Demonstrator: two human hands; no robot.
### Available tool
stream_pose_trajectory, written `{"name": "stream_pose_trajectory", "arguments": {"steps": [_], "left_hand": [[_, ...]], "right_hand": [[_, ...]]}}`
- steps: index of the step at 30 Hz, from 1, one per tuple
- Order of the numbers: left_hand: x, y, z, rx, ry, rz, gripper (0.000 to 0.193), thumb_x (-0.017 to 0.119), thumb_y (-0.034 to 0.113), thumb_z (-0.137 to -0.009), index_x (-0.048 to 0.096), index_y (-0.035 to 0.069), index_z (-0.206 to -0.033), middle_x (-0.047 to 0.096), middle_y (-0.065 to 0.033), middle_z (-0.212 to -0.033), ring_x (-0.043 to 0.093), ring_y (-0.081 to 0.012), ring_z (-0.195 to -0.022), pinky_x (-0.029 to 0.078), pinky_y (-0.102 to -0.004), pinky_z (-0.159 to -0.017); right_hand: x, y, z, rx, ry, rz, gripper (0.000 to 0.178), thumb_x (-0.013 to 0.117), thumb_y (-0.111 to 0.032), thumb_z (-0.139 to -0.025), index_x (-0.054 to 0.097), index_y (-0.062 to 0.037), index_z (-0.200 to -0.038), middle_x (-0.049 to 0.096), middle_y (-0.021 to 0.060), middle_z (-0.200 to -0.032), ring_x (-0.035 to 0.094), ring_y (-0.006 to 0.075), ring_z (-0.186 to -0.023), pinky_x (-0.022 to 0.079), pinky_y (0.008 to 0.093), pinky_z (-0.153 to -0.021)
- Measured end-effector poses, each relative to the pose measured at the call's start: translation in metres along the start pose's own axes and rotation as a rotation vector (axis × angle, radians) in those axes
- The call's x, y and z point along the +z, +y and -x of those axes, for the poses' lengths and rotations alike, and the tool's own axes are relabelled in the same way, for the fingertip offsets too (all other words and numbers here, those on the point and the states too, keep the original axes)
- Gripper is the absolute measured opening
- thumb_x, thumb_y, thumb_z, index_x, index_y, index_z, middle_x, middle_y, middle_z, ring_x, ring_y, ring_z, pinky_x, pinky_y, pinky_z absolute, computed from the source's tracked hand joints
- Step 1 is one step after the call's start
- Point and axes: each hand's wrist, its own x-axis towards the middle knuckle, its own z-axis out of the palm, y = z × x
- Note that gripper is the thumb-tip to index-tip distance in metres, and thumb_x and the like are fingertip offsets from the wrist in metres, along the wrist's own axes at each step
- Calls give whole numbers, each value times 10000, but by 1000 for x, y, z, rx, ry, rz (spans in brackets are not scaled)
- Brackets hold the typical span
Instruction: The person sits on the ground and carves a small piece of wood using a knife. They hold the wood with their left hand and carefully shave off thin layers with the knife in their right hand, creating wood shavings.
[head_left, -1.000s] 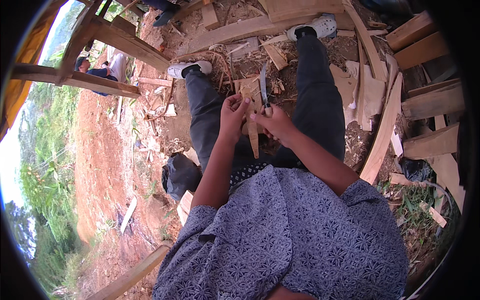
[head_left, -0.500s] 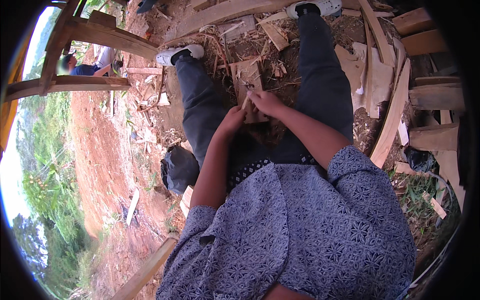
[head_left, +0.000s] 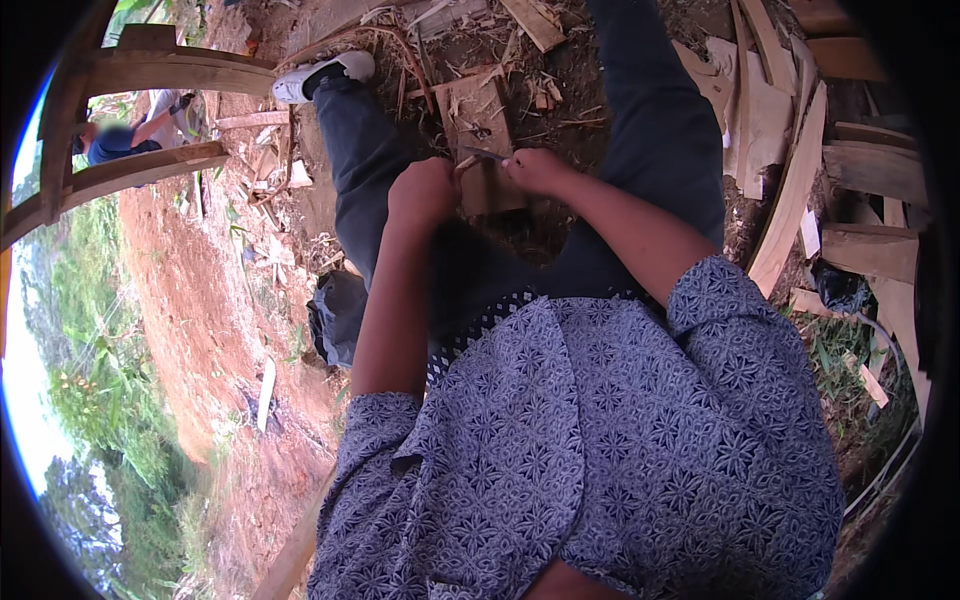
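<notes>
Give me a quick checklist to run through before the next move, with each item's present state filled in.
1. Knife gripped in right hand: ok; it points toward the left hand.
2. Stick gripped in left hand: ok, though the fist hides most of it.
3. Knife clear of the left hand's fingers: cannot tell; they are very close in this view.
4. Knife clear of the legs: ok; it shows in the gap between them.
5. Both shoes in view: not ok; only the left shoe shows.
6. Other person out of reach: ok; well off at upper left.
</notes>
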Motion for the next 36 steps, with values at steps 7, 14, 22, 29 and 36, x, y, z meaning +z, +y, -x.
{"name": "stream_pose_trajectory", "arguments": {"steps": [7, 14, 22, 29, 36], "left_hand": [[6, -1, 12, -59, -143, -141, 278, 535, 252, -937, 726, 52, -971, 722, -212, -986, 699, -382, -967, 550, -503, -849], [22, 28, 24, -95, -155, -122, 269, 522, 212, -923, 717, 34, -974, 729, -209, -980, 716, -379, -930, 572, -486, -804], [21, 35, 28, -125, -97, -184, 249, 519, 190, -924, 720, 49, -969, 741, -184, -957, 731, -362, -898, 581, -476, -761], [21, 43, 26, -120, -109, -236, 256, 529, 180, -908, 745, 67, -985, 754, -141, -968, 741, -314, -911, 586, -430, -743], [15, 53, 26, -104, -129, -314, 244, 547, 177, -917, 755, 68, -983, 757, -145, -987, 746, -309, -922, 596, -427, -755]], "right_hand": [[14, -8, 27, 72, -16, 19, 554, 374, -411, -1042, 716, 24, -1051, 690, 283, -1055, 662, 450, -1021, 500, 524, -925], [27, -12, 46, 62, 102, -67, 557, 347, -403, -1069, 687, 21, -946, 680, 303, -964, 651, 479, -953, 499, 554, -854], [23, -33, 36, 217, 42, 5, 542, 363, -429, -1064, 725, -29, -1022, 699, 244, -1076, 662, 430, -1036, 517, 519, -901], [15, -43, 33, 290, 47, 68, 572, 355, -476, -1059, 730, -46, -1090, 695, 219, -1170, 662, 399, -1104, 519, 508, -933], [-2, -56, 18, 353, -63, 117, 587, 327, -496, -1058, 676, -71, -1261, 623, 171, -1351, 602, 360, -1239, 479, 476, -1029]]}}
